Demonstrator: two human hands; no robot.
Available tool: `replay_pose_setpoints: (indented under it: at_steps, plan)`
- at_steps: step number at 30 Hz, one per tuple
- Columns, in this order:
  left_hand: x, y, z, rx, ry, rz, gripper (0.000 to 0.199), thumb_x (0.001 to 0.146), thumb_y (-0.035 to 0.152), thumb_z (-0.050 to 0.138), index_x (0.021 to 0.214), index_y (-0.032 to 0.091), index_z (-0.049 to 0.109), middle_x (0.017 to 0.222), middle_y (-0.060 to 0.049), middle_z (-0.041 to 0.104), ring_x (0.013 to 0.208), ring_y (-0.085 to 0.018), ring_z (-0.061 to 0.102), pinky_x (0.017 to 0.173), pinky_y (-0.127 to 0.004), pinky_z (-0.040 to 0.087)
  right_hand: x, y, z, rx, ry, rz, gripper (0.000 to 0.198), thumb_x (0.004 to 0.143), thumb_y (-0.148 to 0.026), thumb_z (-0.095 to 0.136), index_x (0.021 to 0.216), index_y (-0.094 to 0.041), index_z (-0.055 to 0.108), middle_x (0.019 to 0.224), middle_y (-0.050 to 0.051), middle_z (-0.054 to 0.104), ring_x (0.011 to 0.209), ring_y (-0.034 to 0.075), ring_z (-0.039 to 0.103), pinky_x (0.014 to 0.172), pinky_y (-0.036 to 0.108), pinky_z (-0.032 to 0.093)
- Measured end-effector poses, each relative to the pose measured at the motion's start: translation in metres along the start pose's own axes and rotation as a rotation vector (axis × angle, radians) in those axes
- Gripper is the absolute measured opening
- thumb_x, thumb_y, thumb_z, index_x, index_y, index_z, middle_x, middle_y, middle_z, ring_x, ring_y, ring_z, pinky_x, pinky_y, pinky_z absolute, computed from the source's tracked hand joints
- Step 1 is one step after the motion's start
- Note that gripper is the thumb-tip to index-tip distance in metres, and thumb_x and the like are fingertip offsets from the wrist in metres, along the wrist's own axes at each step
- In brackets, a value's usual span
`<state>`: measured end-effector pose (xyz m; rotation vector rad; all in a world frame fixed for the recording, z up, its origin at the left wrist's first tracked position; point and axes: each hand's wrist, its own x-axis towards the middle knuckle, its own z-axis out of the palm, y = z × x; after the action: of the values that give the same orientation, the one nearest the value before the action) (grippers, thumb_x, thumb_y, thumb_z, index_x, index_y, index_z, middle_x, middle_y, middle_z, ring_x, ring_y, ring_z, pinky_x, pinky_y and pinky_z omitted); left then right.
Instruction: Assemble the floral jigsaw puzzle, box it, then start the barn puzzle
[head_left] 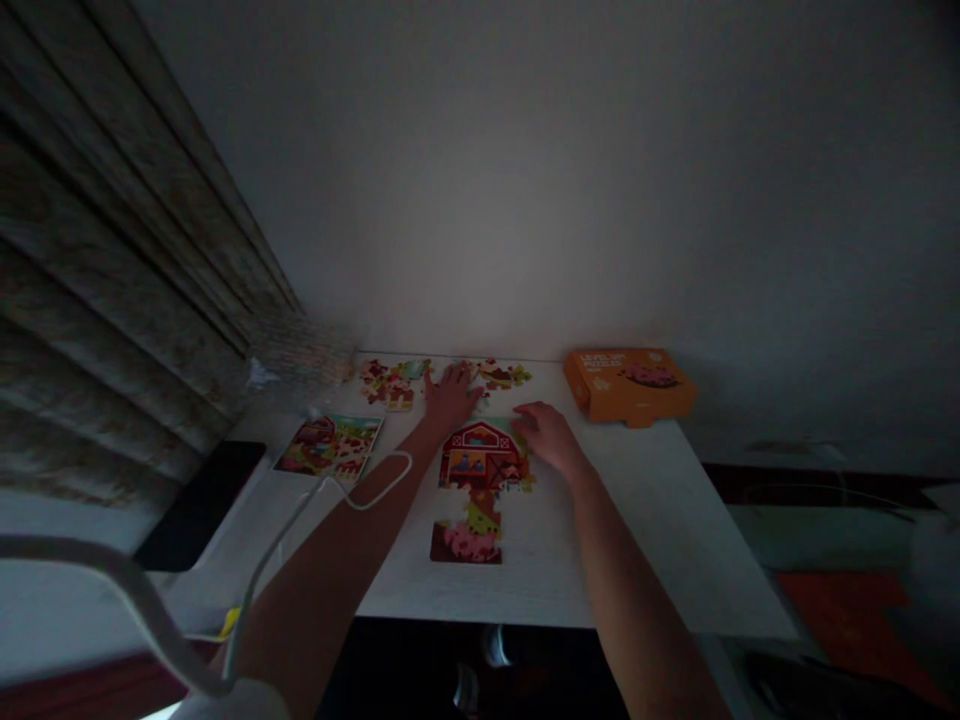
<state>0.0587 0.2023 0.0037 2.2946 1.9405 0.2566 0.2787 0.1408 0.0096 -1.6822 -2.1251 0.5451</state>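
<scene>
My left hand (pixel 452 397) lies with spread fingers over loose jigsaw pieces at the back of the table. My right hand (pixel 547 432) is at the upper right edge of the partly joined jigsaw puzzle (pixel 476 460), its fingers loosely apart, with no piece visible in them. The joined part shows a red barn, and a narrower strip runs down to a pink spotted animal. Loose puzzle pieces (pixel 388 385) are left of my left hand, and further pieces (pixel 504 375) lie to its right. Some pieces are partly hidden under my left hand.
A farm picture card (pixel 330 446) lies left of my left forearm. An orange puzzle box (pixel 631 387) stands at the back right. A dark flat object (pixel 202 505) rests at the left edge. A white cable (pixel 300 505) crosses near my left arm. Clear plastic wrapping (pixel 300 360) sits by the curtain.
</scene>
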Motion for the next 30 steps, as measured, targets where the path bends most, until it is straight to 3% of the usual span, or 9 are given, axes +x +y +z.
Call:
replay_pose_setpoints:
  at_steps: [5,10,14,17,24,28,30]
  plan:
    - [-0.009,0.007,0.005,-0.068,0.007,0.135,0.047,0.106,0.041,0.033,0.147,0.03,0.054,0.162,-0.007,0.043,0.15,-0.028,0.037,0.124,-0.067,0.009,0.0,-0.002,-0.001,-0.024,-0.005,0.006,0.029,0.097,-0.031,0.063,0.121,-0.018,0.072,0.114,0.011,0.073,0.108,0.023,0.066,0.098,0.032,0.047]
    - [-0.014,0.007,0.004,-0.09,-0.067,0.269,0.048,0.107,0.04,0.032,0.151,0.032,0.048,0.164,-0.004,0.041,0.154,-0.024,0.031,0.126,-0.061,0.013,-0.001,-0.004,-0.002,-0.031,-0.007,0.005,0.027,0.097,-0.03,0.063,0.12,-0.02,0.073,0.116,0.01,0.073,0.108,0.023,0.066,0.099,0.032,0.046]
    - [-0.008,0.003,0.0,-0.039,0.044,0.06,0.05,0.106,0.041,0.032,0.153,0.031,0.046,0.166,-0.008,0.036,0.154,-0.026,0.03,0.125,-0.061,0.014,-0.002,-0.005,-0.003,-0.016,-0.004,0.003,0.027,0.096,-0.029,0.064,0.12,-0.02,0.073,0.118,0.011,0.073,0.11,0.023,0.066,0.1,0.034,0.046]
    - [-0.003,-0.009,-0.002,-0.014,0.019,-0.075,0.052,0.105,0.043,0.032,0.154,0.03,0.045,0.166,-0.011,0.034,0.154,-0.03,0.031,0.123,-0.066,0.014,-0.002,-0.004,-0.003,-0.016,-0.008,0.0,0.027,0.097,-0.03,0.063,0.12,-0.021,0.073,0.118,0.011,0.073,0.11,0.024,0.066,0.099,0.034,0.047]
    - [-0.018,-0.047,-0.015,0.064,0.022,-0.113,0.051,0.105,0.047,0.032,0.149,0.031,0.052,0.166,-0.011,0.035,0.154,-0.031,0.028,0.124,-0.064,0.012,-0.001,-0.001,-0.002,-0.012,-0.021,-0.012,0.028,0.096,-0.031,0.064,0.12,-0.02,0.073,0.118,0.011,0.072,0.111,0.023,0.066,0.1,0.033,0.046]
    - [-0.032,-0.07,-0.023,0.094,0.097,-0.316,0.059,0.104,0.049,0.035,0.154,0.02,0.047,0.166,-0.021,0.03,0.153,-0.043,0.024,0.119,-0.071,0.015,-0.001,0.001,0.0,-0.012,-0.016,-0.022,0.028,0.096,-0.031,0.064,0.12,-0.02,0.073,0.118,0.011,0.073,0.11,0.023,0.066,0.1,0.034,0.046]
    - [-0.038,-0.074,-0.023,0.088,0.076,-0.363,0.064,0.103,0.049,0.035,0.156,0.015,0.041,0.165,-0.025,0.029,0.153,-0.045,0.023,0.118,-0.07,0.02,-0.001,0.001,0.001,-0.003,-0.01,-0.027,0.028,0.096,-0.031,0.064,0.12,-0.019,0.073,0.119,0.011,0.072,0.111,0.023,0.066,0.101,0.034,0.046]
